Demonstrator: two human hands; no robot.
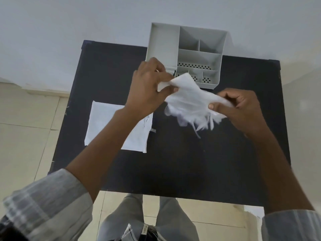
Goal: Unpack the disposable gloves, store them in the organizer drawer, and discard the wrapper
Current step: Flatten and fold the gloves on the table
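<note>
A bunch of thin translucent white disposable gloves [190, 103] hangs in the air above the black table [182, 162], their fingers dangling downward. My left hand [147, 89] pinches the bunch's upper left end, and my right hand [243, 106] grips its right end. Just behind the gloves stands a grey organizer [199, 56] with several open compartments. Its drawer front is mostly hidden behind my left hand. A flat white wrapper [104, 124] lies on the table's left part, partly covered by my left forearm.
The table stands against a pale wall, with the organizer at its far edge. Beige floor tiles [26, 133] show on the left and below. My legs are at the table's near edge.
</note>
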